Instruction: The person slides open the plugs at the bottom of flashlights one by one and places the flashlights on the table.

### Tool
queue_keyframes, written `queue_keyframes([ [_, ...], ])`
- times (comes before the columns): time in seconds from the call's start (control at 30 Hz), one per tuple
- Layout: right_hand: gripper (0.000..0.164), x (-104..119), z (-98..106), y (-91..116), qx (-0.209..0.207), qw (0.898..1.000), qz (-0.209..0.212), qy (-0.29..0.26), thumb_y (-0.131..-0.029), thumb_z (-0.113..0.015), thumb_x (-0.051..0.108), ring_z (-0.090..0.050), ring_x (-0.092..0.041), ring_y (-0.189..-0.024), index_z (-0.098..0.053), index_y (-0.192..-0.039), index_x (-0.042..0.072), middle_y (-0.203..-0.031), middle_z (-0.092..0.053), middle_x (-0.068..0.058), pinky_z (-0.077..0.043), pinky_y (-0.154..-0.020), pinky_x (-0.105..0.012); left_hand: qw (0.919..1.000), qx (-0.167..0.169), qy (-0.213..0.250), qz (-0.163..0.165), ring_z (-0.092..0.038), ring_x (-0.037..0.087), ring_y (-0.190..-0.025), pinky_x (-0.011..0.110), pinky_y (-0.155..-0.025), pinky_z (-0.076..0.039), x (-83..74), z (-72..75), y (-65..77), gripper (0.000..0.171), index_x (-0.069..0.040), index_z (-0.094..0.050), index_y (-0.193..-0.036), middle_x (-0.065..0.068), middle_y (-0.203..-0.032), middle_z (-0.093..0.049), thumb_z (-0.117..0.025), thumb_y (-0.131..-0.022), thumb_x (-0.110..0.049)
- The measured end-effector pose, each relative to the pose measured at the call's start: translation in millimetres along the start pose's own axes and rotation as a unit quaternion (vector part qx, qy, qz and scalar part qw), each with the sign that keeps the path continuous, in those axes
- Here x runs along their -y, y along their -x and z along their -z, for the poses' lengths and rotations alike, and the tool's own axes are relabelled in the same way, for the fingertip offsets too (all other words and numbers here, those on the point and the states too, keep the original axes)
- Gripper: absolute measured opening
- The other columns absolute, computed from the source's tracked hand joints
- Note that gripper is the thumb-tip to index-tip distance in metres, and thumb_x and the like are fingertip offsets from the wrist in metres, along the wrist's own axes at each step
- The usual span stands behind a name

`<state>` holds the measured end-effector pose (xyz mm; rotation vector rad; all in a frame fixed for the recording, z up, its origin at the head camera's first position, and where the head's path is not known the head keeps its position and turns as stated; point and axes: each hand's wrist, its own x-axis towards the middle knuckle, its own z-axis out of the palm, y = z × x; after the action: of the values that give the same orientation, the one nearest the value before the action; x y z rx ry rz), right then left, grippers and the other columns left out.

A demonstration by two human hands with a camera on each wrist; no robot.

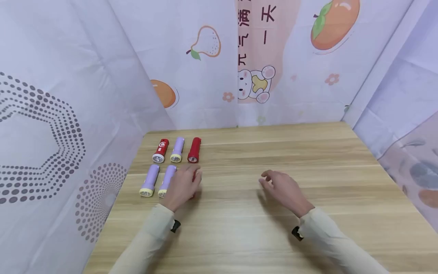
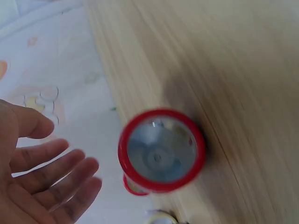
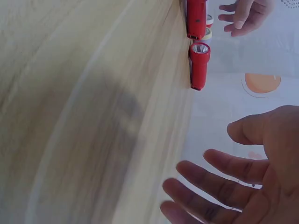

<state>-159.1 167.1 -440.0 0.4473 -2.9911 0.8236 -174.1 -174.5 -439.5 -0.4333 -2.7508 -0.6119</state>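
My left hand hovers over the front row of flashlights, its fingers loosely bent and apart from them. Below it lies a red flashlight, mostly hidden by the hand in the head view; the left wrist view faces its lens and red rim. Just left of that hand is a purple flashlight with a yellow head, partly covered. Another purple flashlight lies farther left. Over the bare wood on the right, my right hand holds nothing, fingers relaxed and spread in the right wrist view.
Behind the front row lie a red flashlight with a white head, a purple one and an all-red one. The wooden table meets a printed curtain at the back and more cloth at both sides.
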Motion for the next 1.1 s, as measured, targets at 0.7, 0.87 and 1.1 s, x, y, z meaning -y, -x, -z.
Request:
queue_keyframes([
  [0.7,0.015,0,-37,-2,0.044,0.993,-0.05,-0.1,-0.102,-0.064,0.028,-0.058,-0.009,-0.068,-0.072,-0.097,0.015,-0.08,-0.068,0.006,-0.05,-0.067,-0.033,0.9932,0.064,0.024,0.095,-0.057,0.016,-0.071,0.027,-0.059,-0.05,33.8,-11.0,-12.7,0.012,-0.003,-0.073,-0.104,0.004,-0.087,-0.068,-0.07,-0.097,-0.012],
  [0.87,0.018,8,-38,-9,0.055,0.991,-0.044,-0.118,-0.103,-0.063,0.026,-0.056,-0.012,-0.064,-0.073,-0.095,0.013,-0.077,-0.068,0.004,-0.049,-0.064,-0.033,0.9911,0.073,0.03,0.107,-0.058,0.017,-0.071,0.028,-0.059,-0.051,34.7,-9.8,-17.2,0.017,0.0,-0.072,-0.109,0.007,-0.09,-0.068,-0.069,-0.097,-0.012],
  [1.1,0.02,16,-45,-20,0.074,0.986,-0.027,-0.144,-0.103,-0.061,0.025,-0.057,-0.011,-0.056,-0.072,-0.093,0.011,-0.073,-0.067,0.002,-0.049,-0.058,-0.03,0.983,0.113,0.033,0.141,-0.058,0.015,-0.064,0.028,-0.055,-0.05,37.8,-0.9,-25.4,0.026,0.003,-0.07,-0.118,0.006,-0.085,-0.065,-0.067,-0.099,-0.015],
])
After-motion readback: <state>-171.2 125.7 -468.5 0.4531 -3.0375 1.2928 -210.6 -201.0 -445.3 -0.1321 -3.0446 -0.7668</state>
